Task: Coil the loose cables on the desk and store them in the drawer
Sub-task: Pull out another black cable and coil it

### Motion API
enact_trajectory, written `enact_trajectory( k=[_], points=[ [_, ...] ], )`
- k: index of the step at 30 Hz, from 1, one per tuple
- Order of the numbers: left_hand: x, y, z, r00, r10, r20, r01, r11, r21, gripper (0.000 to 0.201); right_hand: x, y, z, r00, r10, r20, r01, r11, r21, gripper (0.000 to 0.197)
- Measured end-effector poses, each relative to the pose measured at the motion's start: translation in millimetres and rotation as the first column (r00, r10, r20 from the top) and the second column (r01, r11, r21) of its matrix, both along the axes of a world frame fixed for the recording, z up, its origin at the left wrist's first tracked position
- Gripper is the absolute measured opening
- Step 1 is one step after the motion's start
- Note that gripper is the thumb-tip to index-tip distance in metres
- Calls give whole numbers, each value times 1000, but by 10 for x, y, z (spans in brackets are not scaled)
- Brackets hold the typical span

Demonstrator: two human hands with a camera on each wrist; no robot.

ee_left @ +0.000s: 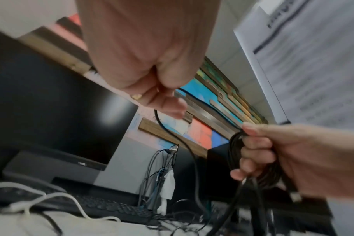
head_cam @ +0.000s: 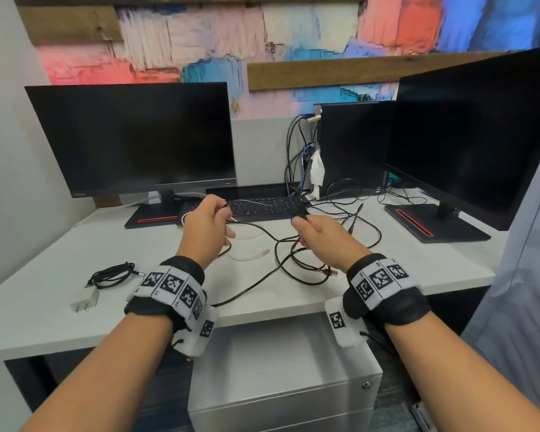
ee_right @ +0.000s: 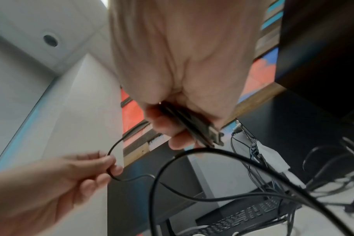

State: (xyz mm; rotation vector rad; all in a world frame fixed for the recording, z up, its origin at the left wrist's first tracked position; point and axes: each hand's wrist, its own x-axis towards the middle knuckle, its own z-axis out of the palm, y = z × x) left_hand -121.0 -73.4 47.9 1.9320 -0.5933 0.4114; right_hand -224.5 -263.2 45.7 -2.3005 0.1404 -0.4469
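A long black cable (head_cam: 293, 260) lies tangled on the white desk (head_cam: 44, 322) in front of me. My right hand (head_cam: 309, 227) hovers above it and grips several loops of this cable (ee_left: 234, 151) in its curled fingers; the bundled strands (ee_right: 194, 127) run under its thumb. My left hand (head_cam: 219, 218) is raised a short way to the left and pinches a single strand (ee_right: 111, 159) between thumb and fingers (ee_left: 168, 102). The strand sags between the two hands. The drawer unit (head_cam: 281, 369) stands under the desk edge, drawers closed.
A coiled black cable (head_cam: 113, 275) with a white charger (head_cam: 85, 302) lies at the front left. A clear white cable (head_cam: 250, 254) sits under my hands. Behind are a keyboard (head_cam: 262, 207), two monitors (head_cam: 138, 138) (head_cam: 480, 135) and hanging wires (head_cam: 296, 157).
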Motion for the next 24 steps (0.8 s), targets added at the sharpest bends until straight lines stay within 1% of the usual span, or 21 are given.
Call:
enact_trajectory(
  k=[1, 2, 3, 4, 5, 6, 8, 10, 13, 16, 17, 18, 20, 22, 24],
  points=[
    [-16, -18, -7, 995, -54, -79, 47, 995, -87, 13, 11, -12, -3, 999, -14, 31, 12, 998, 67, 41],
    [-24, -31, -17, 987, -97, -126, 79, 987, -138, 13, 19, -18, 6, 998, -25, 63, 13, 985, 174, 41],
    [-34, -42, -27, 981, -126, -148, 103, 982, -157, 13, 23, -19, 24, 995, -31, 95, 1, 955, 296, 41],
    [-31, -52, -44, 980, -136, -148, 115, 983, -143, 14, 22, -16, 48, 991, -34, 132, -25, 903, 428, 41],
    [-27, -58, -60, 985, -127, -118, 117, 989, -88, 14, 18, -14, 77, 985, -34, 171, -69, 824, 562, 40],
    [-22, -65, -80, 991, -111, -70, 111, 994, -8, 14, 11, -10, 110, 977, -34, 211, -123, 719, 684, 39],
    [-27, -82, -122, 995, -94, 31, 89, 986, 144, 14, -18, 10, 185, 963, -56, 262, -195, 525, 829, 38],
    [-47, -104, -160, 986, -122, 111, 93, 967, 239, 15, -10, 10, 230, 953, -85, 292, -238, 388, 890, 37],
    [-57, -124, -251, 960, -210, 188, 122, 912, 393, 16, 30, 0, 276, 927, -101, 361, -336, 201, 920, 37],
    [-75, -126, -352, 934, -290, 208, 141, 836, 530, 17, 63, 20, 333, 895, -81, 439, -438, 28, 898, 39],
    [-95, -124, -368, 932, -302, 199, 143, 814, 563, 17, 71, 31, 352, 888, -84, 452, -455, -8, 891, 39],
    [-115, -120, -380, 931, -309, 193, 141, 792, 594, 17, 82, 38, 370, 885, -101, 455, -460, -30, 888, 38],
    [-145, -110, -404, 928, -324, 185, 133, 750, 647, 16, 112, 39, 393, 888, -147, 436, -442, -11, 897, 34],
    [-171, -92, -407, 920, -358, 157, 169, 726, 666, 14, 164, 38, 374, 889, -181, 421, -412, 87, 907, 27],
    [-188, -76, -380, 924, -376, 75, 252, 742, 622, 19, 184, 48, 354, 887, -202, 416, -363, 253, 897, 23]
  ],
)
